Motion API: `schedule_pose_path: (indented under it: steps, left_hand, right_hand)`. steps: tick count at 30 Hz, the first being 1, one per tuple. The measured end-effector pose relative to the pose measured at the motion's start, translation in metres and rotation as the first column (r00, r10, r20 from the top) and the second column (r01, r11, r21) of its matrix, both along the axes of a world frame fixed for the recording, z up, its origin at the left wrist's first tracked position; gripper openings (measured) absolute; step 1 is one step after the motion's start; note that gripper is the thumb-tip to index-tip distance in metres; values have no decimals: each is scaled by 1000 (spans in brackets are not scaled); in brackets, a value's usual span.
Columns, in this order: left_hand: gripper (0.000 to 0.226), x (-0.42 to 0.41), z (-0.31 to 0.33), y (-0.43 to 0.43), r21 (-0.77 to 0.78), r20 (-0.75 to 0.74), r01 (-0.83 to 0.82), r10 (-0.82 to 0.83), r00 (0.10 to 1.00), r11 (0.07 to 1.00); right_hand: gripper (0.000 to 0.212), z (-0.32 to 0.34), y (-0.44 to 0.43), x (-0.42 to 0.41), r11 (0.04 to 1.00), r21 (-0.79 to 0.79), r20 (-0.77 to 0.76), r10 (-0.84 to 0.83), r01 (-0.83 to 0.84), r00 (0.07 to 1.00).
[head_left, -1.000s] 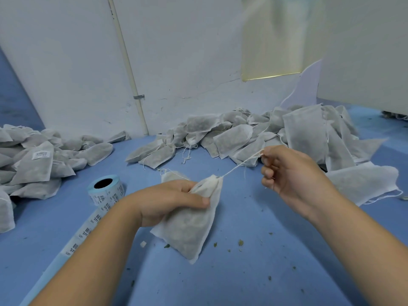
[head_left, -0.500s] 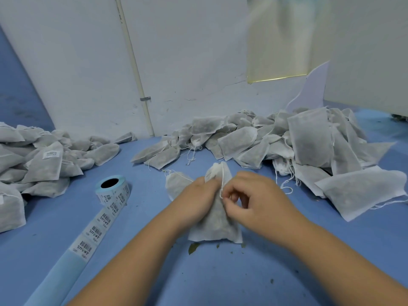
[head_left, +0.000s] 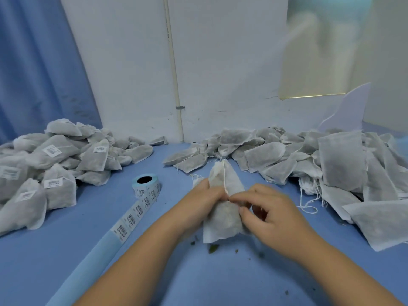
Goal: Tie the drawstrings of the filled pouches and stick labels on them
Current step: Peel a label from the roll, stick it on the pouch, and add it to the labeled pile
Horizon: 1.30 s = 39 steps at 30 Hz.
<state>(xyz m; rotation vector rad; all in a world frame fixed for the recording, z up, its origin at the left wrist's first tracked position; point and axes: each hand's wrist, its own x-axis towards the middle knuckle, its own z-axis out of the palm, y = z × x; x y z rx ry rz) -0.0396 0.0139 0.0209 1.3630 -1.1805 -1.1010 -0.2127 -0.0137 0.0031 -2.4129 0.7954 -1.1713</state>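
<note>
A filled white fabric pouch [head_left: 223, 226] stands upright on the blue table in front of me, its gathered top pointing away. My left hand [head_left: 198, 202] grips its left side near the neck. My right hand [head_left: 267, 214] pinches the white drawstring [head_left: 224, 180] against the pouch's front, where the fingers of both hands meet. A roll of barcode labels [head_left: 146, 187] lies to the left, its strip [head_left: 130, 217] unrolled toward me.
A heap of labelled pouches [head_left: 55, 171] fills the left side of the table. A larger heap of unlabelled pouches [head_left: 309, 160] with loose strings spreads across the back right. Bits of dried leaf [head_left: 213, 248] lie by the pouch. A white wall stands behind.
One second ago my right hand pulled the drawstring out taut to the right. It has come back to the pouch, which now stands upright between both hands. The view has tilted up.
</note>
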Motion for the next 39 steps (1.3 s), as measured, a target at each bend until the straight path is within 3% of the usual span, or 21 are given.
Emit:
schedule_pose_path:
  steps: [3, 5, 9, 11, 13, 16, 22, 24, 29, 39]
  left_hand:
    - [26, 30, 11, 20, -67, -35, -119, 117, 992, 991]
    - [15, 59, 19, 33, -92, -178, -252, 233, 956, 963]
    - [25, 132, 32, 64, -53, -628, -397, 278, 727, 916]
    - [37, 160, 28, 77, -13, -726, -443, 296, 621, 896]
    - [37, 176, 15, 85, 31, -716, -461, 341, 609, 887]
    - [25, 187, -5, 90, 85, -624, -441, 393, 675, 893]
    - [29, 211, -12, 98, 149, -531, -419, 430, 730, 896]
    - [30, 216, -14, 101, 171, -506, -381, 413, 757, 909]
    - [27, 215, -12, 102, 201, -478, -250, 318, 819, 947]
    - [21, 209, -10, 98, 143, -476, -169, 217, 852, 975]
  right_hand:
    - [43, -5, 10, 17, 994, 99, 101, 44, -54, 994]
    - [41, -8, 16, 29, 981, 168, 105, 78, -95, 991]
    - [34, -13, 29, 60, 950, 266, 1, 167, -161, 986]
    - [32, -16, 34, 77, 940, 287, -43, 203, -182, 978]
    - [28, -16, 37, 96, 935, 302, -55, 211, -185, 976]
    - [21, -14, 39, 129, 935, 317, -103, 200, -158, 974]
    - [8, -18, 45, 200, 948, 303, -190, 163, -100, 968]
    - [4, -27, 50, 213, 961, 260, -179, 139, -90, 974]
    - [16, -45, 59, 215, 989, 121, -222, 115, -90, 968]
    - [15, -41, 59, 216, 988, 137, -160, 92, -70, 983]
